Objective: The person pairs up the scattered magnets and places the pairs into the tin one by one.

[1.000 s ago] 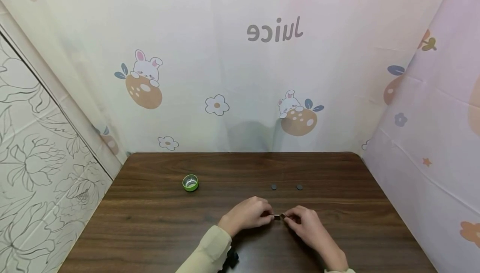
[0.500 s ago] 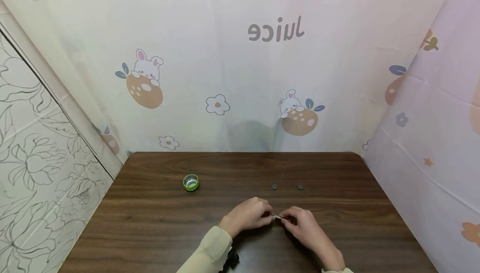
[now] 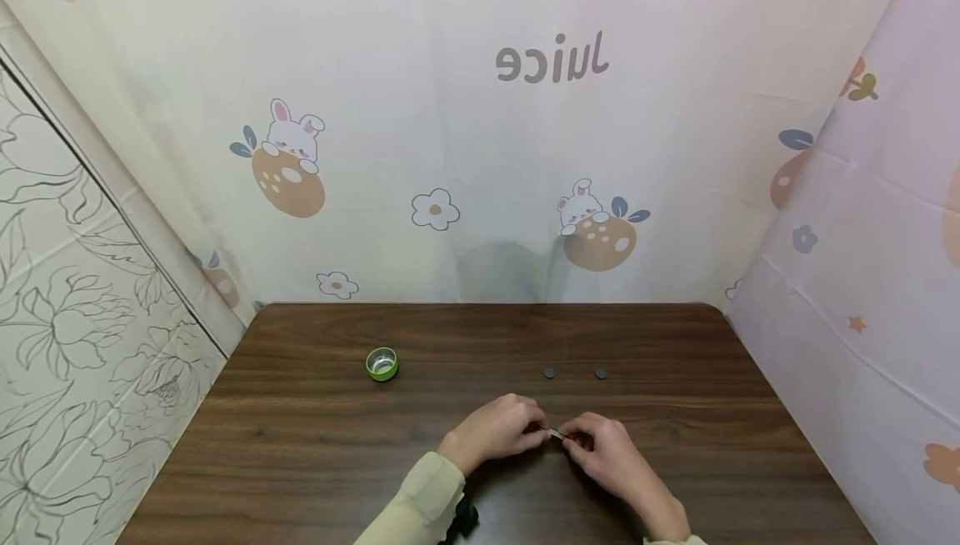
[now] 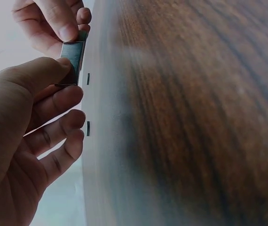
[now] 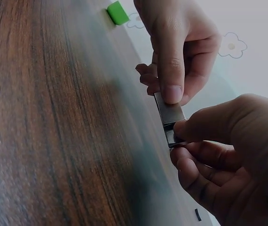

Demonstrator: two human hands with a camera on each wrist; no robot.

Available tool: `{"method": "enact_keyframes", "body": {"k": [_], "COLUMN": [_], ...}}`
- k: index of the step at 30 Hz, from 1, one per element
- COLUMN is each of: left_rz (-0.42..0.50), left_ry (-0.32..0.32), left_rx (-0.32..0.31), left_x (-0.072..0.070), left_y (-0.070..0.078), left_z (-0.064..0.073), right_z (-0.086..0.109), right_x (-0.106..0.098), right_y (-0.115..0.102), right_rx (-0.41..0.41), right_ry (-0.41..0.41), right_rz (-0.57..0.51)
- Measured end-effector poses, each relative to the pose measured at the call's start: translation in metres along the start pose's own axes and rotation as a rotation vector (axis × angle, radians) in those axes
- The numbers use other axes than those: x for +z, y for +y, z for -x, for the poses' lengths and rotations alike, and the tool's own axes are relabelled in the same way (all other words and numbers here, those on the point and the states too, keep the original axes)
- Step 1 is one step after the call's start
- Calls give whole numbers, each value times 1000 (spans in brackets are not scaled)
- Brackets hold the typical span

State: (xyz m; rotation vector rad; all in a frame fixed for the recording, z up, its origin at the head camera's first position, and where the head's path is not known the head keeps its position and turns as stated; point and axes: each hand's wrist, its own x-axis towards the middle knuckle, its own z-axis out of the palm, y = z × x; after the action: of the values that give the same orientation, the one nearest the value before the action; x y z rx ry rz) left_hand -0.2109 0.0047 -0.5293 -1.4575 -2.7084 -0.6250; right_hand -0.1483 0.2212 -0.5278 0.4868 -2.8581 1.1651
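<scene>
In the head view, my left hand (image 3: pixel 493 430) and right hand (image 3: pixel 613 455) meet fingertip to fingertip over the table's right-centre. Between them are two small flat rectangular metal pieces (image 3: pixel 556 434), shiny grey with dark edges. My left thumb and finger pinch the piece (image 5: pixel 169 112) at one end. The right thumb and finger grip the other piece (image 5: pixel 172 136), and a dark seam shows where the two meet in line. In the left wrist view, the flat face of a metal piece (image 4: pixel 72 52) shows between both thumbs; fingertips cover the ends.
Beyond the hands, two dark grey discs, a left one (image 3: pixel 549 373) and a right one (image 3: pixel 600 374), lie on the brown wooden table (image 3: pixel 300 445). A small green round tin (image 3: pixel 382 365) with a silvery inside stands at the back left. A printed curtain (image 3: pixel 480 128) hangs behind.
A second ago the two metal pieces stood at an angle with a gap between them; now they lie end to end in one line. My right hand has shifted slightly left.
</scene>
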Motion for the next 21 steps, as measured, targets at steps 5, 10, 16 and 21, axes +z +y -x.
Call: {"method": "enact_keyframes", "body": {"k": [5,10,16,21], "left_rz": [1,17,66,87], "left_ry": [-2,-8,-16,-17], "left_rx": [-8,-4,-1,2], "left_x": [-1,-1,-1,0], "left_y": [1,1,3,4], "left_z": [-1,-1,-2,-2], "right_z": [1,1,0,1], "right_x": [-1,1,4,6], "right_y": [0,1,2,2], "right_rx": [-13,-11,15,29], "right_ry": [-6,-12,-27,-52], "right_rz": [-31,-41,-33,-34]}}
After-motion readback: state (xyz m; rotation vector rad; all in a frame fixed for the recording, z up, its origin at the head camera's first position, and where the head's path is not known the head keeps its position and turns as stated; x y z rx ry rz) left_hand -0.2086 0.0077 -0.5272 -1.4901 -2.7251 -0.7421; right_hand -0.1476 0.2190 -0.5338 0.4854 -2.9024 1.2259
